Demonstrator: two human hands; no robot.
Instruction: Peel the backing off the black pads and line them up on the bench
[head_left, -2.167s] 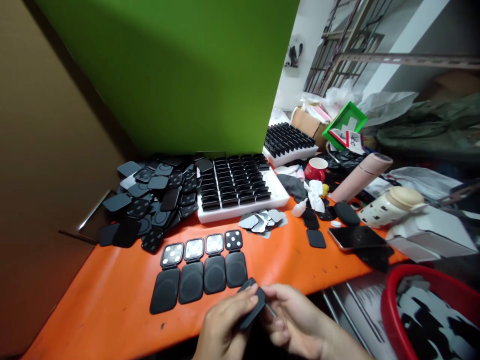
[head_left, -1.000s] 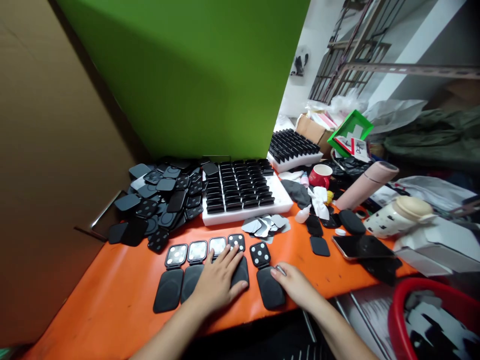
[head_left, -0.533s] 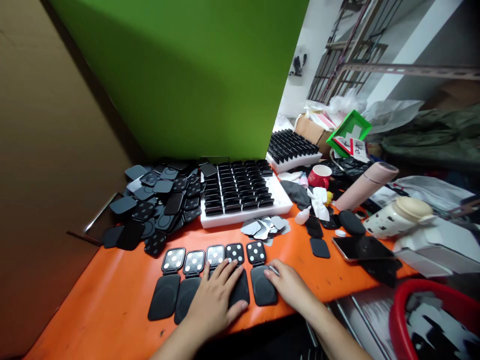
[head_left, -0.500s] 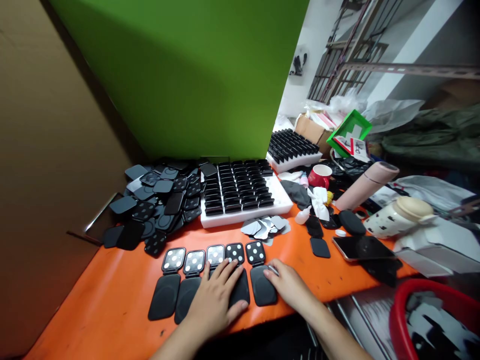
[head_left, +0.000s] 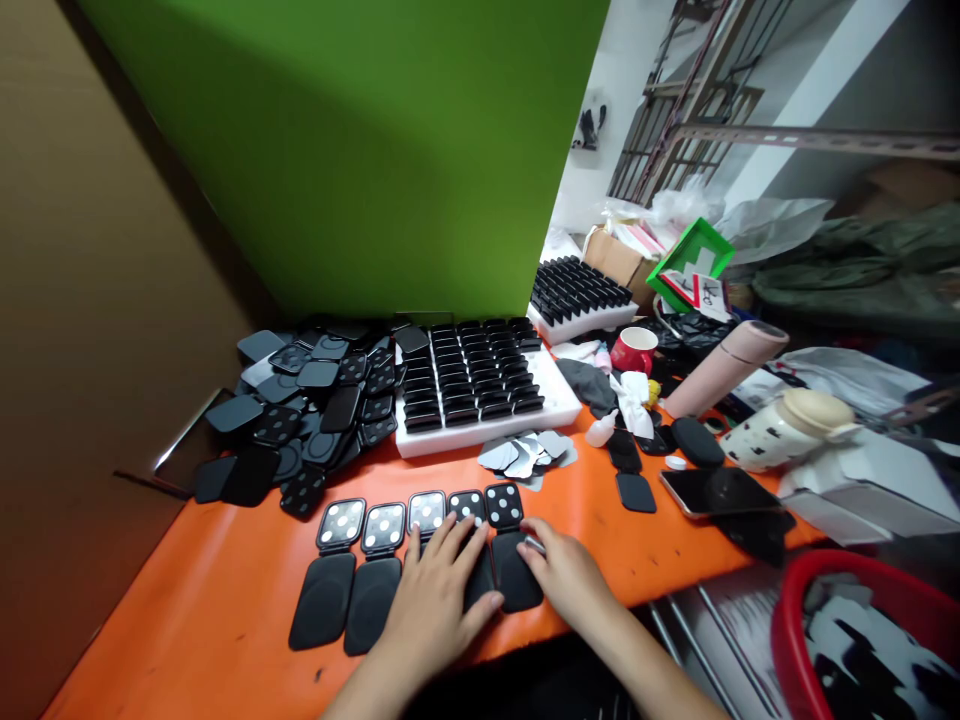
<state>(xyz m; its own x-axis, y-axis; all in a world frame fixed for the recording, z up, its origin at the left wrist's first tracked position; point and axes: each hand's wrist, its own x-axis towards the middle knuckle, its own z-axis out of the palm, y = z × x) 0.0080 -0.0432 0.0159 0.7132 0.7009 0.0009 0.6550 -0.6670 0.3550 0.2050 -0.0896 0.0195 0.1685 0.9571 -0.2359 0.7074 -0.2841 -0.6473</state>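
Five hinged black cases lie opened out in a row, each with a square panel bearing white dots above and a plain black panel below. My left hand [head_left: 435,605] rests with spread fingers over the middle cases, hiding much of their lower panels. The left end of the row holds a dotted panel [head_left: 341,524] and its plain panel [head_left: 321,600], both uncovered. My right hand [head_left: 566,575] touches the plain panel [head_left: 517,580] of the rightmost case. Its fingers are curled around a small silver object [head_left: 535,544], mostly hidden, whose kind I cannot make out.
Thin grey pieces [head_left: 521,455] lie beyond the row, before a white foam tray [head_left: 559,395] of upright black cases. A heap of black parts [head_left: 300,400] is at left. A phone [head_left: 720,493], pink bottle [head_left: 727,370] and red basin [head_left: 787,620] are at right.
My right hand and the rightmost case have shifted slightly left, against the neighbouring case. My left hand stays spread over the middle. The camera view has turned a little.
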